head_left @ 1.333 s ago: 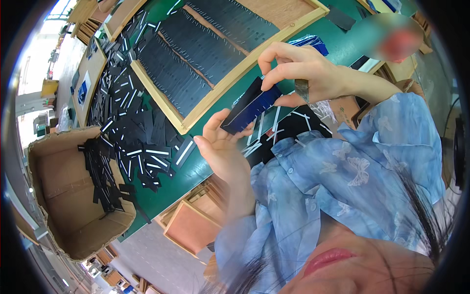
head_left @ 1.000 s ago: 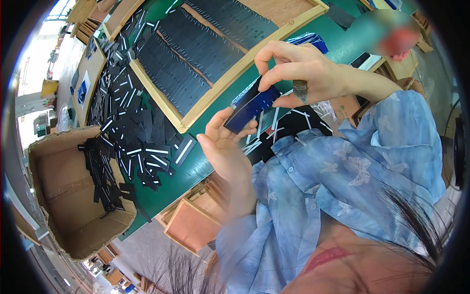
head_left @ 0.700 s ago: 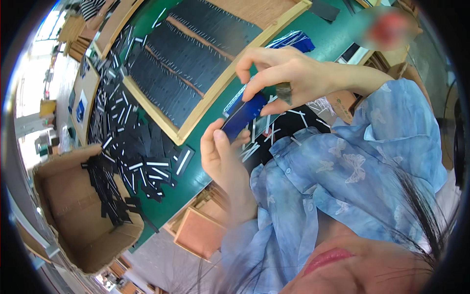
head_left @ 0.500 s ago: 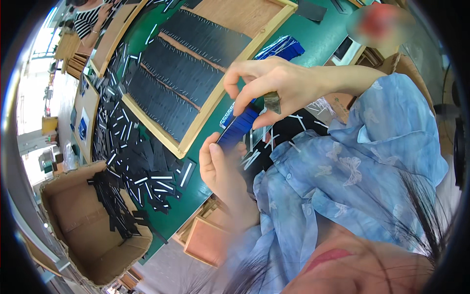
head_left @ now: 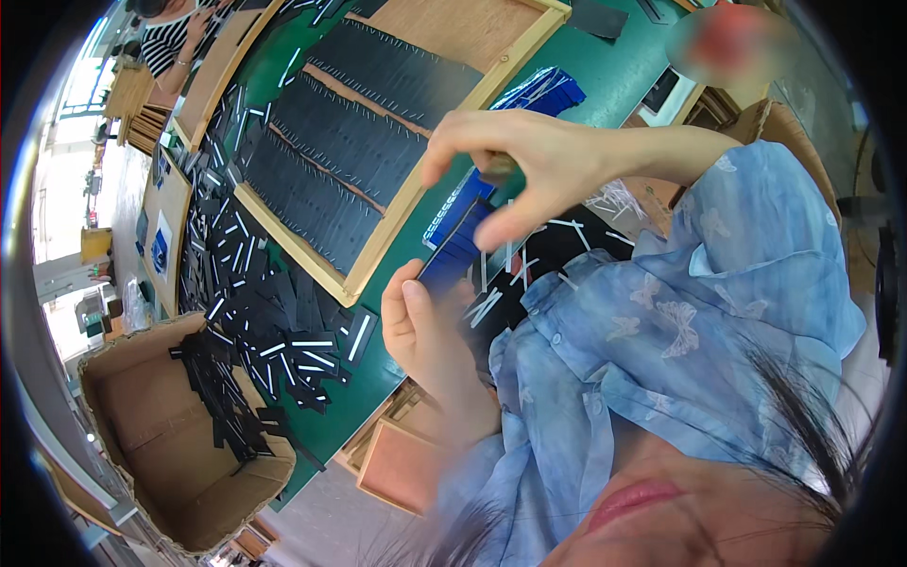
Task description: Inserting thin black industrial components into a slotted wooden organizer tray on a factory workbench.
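Observation:
My left hand pinches the lower end of a thin strip, dark along its edge and blue on its face. Over the strip's other end is my right hand, its thumb and forefinger spread apart. A small dark brownish block is tucked under that hand's curled fingers, blurred and partly hidden. Behind the strip lies a blue tray-like piece with a row of white marks. A wooden frame holds rows of dark strips with thin white ends sticking out.
Loose black pieces with white strips are heaped left of the frame on the green table. A cardboard box stands at the lower left. More blue pieces lie beyond my right hand. Another person sits at the far left.
My right thumb and forefinger have spread apart, and the hand has shifted slightly left. The block in it has turned and is less visible. My left hand has barely moved.

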`<action>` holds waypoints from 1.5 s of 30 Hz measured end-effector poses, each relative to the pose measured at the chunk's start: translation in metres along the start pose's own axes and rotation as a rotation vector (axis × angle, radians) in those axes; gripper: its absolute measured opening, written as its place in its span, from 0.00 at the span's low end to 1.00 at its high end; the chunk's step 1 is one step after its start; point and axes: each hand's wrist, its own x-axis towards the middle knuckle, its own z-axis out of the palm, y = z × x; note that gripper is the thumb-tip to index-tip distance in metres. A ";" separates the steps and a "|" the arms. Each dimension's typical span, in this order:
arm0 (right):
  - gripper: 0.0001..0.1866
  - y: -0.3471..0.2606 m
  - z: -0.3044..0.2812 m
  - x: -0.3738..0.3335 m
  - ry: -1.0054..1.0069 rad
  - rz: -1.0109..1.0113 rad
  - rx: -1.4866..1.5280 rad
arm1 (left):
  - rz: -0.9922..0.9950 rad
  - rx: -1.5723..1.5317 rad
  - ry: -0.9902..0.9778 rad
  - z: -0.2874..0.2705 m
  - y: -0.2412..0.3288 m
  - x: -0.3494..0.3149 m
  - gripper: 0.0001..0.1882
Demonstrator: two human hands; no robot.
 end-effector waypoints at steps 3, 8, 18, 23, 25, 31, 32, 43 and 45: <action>0.24 0.003 0.005 -0.002 0.004 0.224 0.117 | 0.050 0.096 -0.051 0.013 0.000 -0.004 0.14; 0.26 0.006 0.014 0.011 0.087 0.142 -0.175 | 0.154 0.211 0.059 0.023 -0.001 -0.005 0.15; 0.11 0.017 -0.001 0.005 -0.037 0.137 0.316 | 0.368 0.524 0.242 -0.009 -0.025 0.024 0.07; 0.08 0.012 -0.011 -0.001 0.047 0.227 0.663 | -0.002 0.131 -0.075 -0.016 -0.002 0.035 0.03; 0.13 0.016 -0.012 0.000 0.038 0.034 0.482 | -0.156 -0.163 -0.197 -0.017 -0.011 0.046 0.07; 0.19 0.018 -0.021 0.036 -0.048 -0.125 0.305 | -0.131 -0.385 -0.318 0.001 -0.020 0.045 0.28; 0.18 0.028 -0.033 0.046 -0.110 0.035 0.336 | -0.059 -0.430 -0.341 -0.005 -0.023 0.042 0.33; 0.19 0.250 -0.163 0.148 0.103 0.090 -0.751 | 0.881 1.073 0.397 -0.045 -0.067 0.019 0.28; 0.19 0.249 -0.167 0.153 0.078 0.154 -0.779 | 0.883 1.071 0.389 -0.047 -0.067 0.018 0.27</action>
